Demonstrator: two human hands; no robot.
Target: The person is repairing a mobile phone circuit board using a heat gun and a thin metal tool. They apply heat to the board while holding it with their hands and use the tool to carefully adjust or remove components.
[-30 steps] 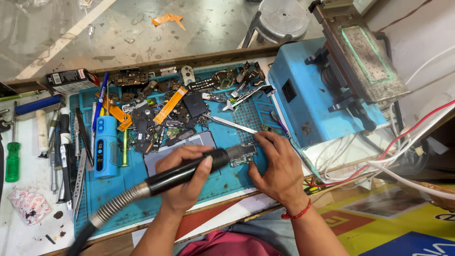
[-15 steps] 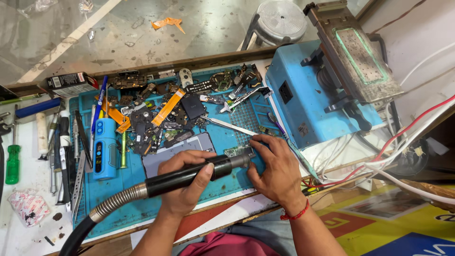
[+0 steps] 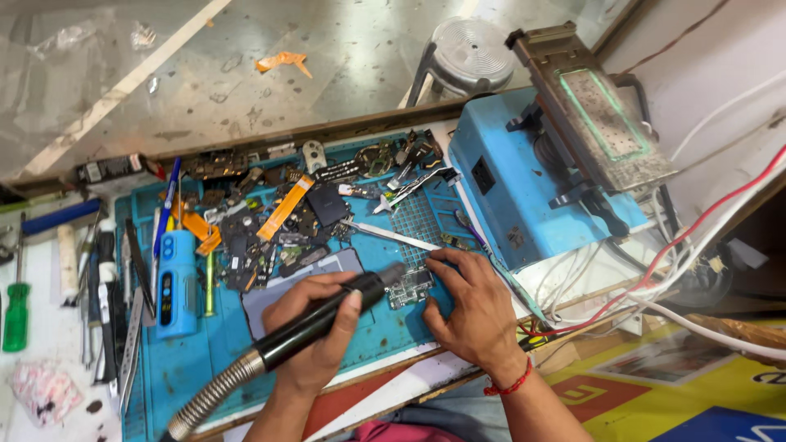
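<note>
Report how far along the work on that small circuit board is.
Done: phone parts lie stripped across the blue mat. In hand: the left hand aims a black hot-air handpiece at the small circuit board, which the right hand steadies on the mat. Left: the board remains bare among loose parts, tweezers lying unused nearby.

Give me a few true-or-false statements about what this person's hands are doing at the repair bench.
1. The left hand holds a black handpiece with a coiled metal hose. True.
2. The right hand rests on the green screwdriver. False: it steadies a small circuit board; the screwdriver lies far off at the left.
3. The handpiece's tip points toward the circuit board. True.
4. The work lies on a red mat. False: the mat is blue.
5. Silver tweezers lie on the mat beyond the board. True.
</note>
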